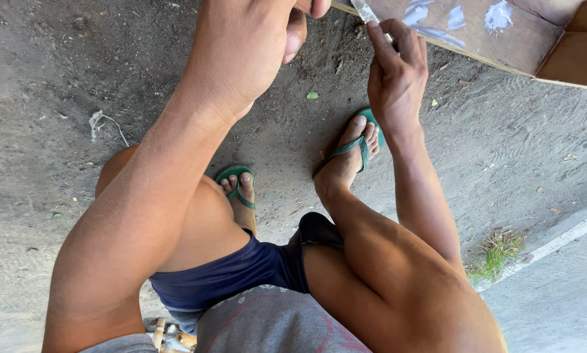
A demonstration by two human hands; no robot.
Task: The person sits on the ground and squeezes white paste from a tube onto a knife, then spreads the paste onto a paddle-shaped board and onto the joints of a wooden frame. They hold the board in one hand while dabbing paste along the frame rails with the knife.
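Clear tape strip (pixel 365 11) sits at cardboard panel (pixel 502 39) edge, top of view, pinched in right hand (pixel 395 72) grip. Left hand (pixel 247 46) grip curled beside it; can't tell if holding anything. Dirt ground (pixel 58 98) below.

One head-worn view looks steeply down, close to the knees.

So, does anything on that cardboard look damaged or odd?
Yes. The cardboard at top right carries torn, patchy scraps of clear tape. The right hand pinches a strip at its edge.
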